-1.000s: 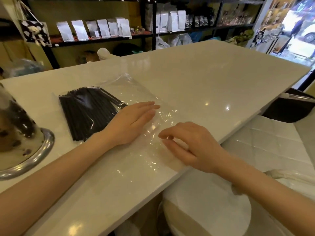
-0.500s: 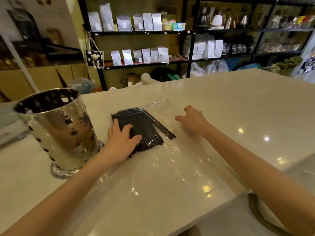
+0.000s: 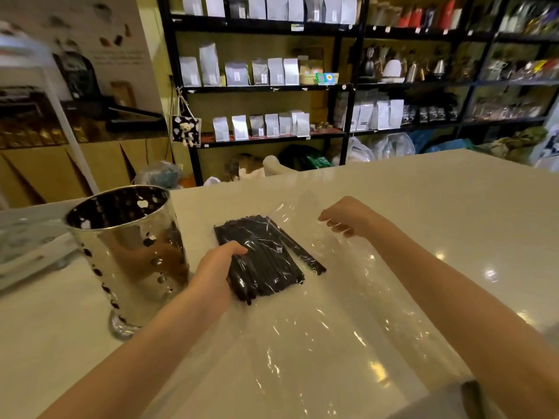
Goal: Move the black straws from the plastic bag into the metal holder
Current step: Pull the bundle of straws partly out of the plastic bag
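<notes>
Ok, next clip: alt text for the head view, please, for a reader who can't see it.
A person's left hand presses on a bundle of black straws inside a clear plastic bag lying flat on a white counter, while the right hand pinches the bag's far edge. A shiny perforated metal holder stands to the left.

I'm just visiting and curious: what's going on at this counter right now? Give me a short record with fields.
setting: white counter facing shop shelves
straws: black straws bundled flat inside the clear plastic bag
holder: shiny metal holder upright, left of the bag; no straws seen inside
left hand: left hand gripping the bundle's near end
right hand: right hand at the bag's far edge; grip unclear
progress: straws not moved yet
</notes>
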{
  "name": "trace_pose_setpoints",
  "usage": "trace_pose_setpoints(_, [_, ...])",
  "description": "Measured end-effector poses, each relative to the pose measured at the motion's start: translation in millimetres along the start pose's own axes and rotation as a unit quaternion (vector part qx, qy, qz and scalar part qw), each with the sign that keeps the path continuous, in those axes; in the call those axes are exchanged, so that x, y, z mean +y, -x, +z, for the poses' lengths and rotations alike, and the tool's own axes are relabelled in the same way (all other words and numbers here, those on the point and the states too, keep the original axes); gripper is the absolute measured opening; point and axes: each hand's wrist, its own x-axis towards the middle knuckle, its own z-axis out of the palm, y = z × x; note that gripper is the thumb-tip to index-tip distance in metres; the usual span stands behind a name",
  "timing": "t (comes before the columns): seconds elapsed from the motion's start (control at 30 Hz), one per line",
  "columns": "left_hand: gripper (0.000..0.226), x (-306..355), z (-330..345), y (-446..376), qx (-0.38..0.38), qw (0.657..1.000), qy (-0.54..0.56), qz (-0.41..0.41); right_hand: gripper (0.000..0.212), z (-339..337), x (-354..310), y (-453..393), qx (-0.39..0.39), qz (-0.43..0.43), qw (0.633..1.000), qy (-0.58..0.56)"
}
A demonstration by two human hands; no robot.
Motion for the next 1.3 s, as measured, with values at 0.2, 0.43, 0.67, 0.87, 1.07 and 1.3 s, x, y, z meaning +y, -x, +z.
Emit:
trace_pose_setpoints(0.2, [0.019, 13.8, 7.8, 8.7, -0.071, 0.986, 0.14, -0.06, 0.014, -24.0, -74.4, 35.8, 0.037, -0.199, 0.975, 0.089])
trace_pose_setpoints(0.43, [0.072, 22.0, 23.9, -1.1, -0.154, 0.94, 0.261, -0.154, 0.014, -35.0, -145.4, 66.3, 0.056, -0.346, 0.932, 0.089])
trace_pose_setpoints(0.67, [0.059, 23.0, 32.3, -0.8, -0.202, 0.94, 0.241, -0.134, 0.012, -44.7, -170.7, 68.5, 0.052, -0.401, 0.91, 0.094])
trace_pose_setpoints(0.87, [0.053, 42.7, 32.5, 14.8, -0.209, 0.912, 0.346, -0.073, 0.009, -65.2, -189.8, 77.9, 0.04, -0.417, 0.908, -0.016])
trace_pose_setpoints(1.07, [0.05, 87.2, 23.5, 49.7, -0.249, 0.89, 0.378, 0.057, 0.015, -76.0, -220.8, 96.8, 0.06, -0.469, 0.876, -0.094])
trace_pose_setpoints(1.3, [0.051, 164.7, -34.5, 67.6, -0.225, 0.926, 0.278, 0.12, 0.015, -75.0, -254.0, 111.8, 0.078, -0.501, 0.839, -0.199])
